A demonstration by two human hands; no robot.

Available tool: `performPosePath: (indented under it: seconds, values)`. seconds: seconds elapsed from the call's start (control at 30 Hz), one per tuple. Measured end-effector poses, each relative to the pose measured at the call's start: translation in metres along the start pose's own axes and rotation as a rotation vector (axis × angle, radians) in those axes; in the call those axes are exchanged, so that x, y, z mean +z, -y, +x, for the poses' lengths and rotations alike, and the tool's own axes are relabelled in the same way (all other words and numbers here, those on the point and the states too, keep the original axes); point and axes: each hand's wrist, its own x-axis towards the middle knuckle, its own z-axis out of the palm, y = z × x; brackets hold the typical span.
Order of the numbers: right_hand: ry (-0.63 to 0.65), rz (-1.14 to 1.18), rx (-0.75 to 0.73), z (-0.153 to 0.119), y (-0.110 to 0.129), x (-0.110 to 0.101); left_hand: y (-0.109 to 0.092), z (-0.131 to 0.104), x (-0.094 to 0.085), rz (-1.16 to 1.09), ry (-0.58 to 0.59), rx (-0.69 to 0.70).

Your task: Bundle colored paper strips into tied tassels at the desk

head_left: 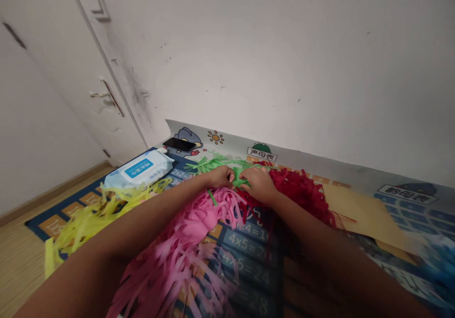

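Observation:
Both hands are together over a bunch of green paper streamers (pixel 209 164) lying on the printed mat. My left hand (pixel 222 177) is closed, fingertips pinching the green paper from the left. From the right, my right hand (pixel 261 183) curls its fingers onto the same green bunch, near its middle. What exactly lies under the fingertips is partly hidden. Just below the left hand spreads a bunch of pink streamers (pixel 199 228). A heap of red streamers (pixel 302 190) sits right beside the right hand. Yellow streamers (pixel 88 218) lie left, beyond my left forearm.
A wet-wipes pack (pixel 140 168) and a black phone (pixel 179 144) lie at the back left of the mat (pixel 245 247). Brown paper (pixel 366 213) is at the right, with blue streamers (pixel 442 261) at the edge. A wall (pixel 270 71) stands behind; a door is left.

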Motion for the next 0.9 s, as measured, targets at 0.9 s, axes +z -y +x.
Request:
performPosePath:
  seconds: [0.9]
  values:
    - [-0.042, -0.045, -0.073, -0.008, 0.005, 0.015, -0.008, -0.004, -0.011, -0.031, 0.097, -0.033]
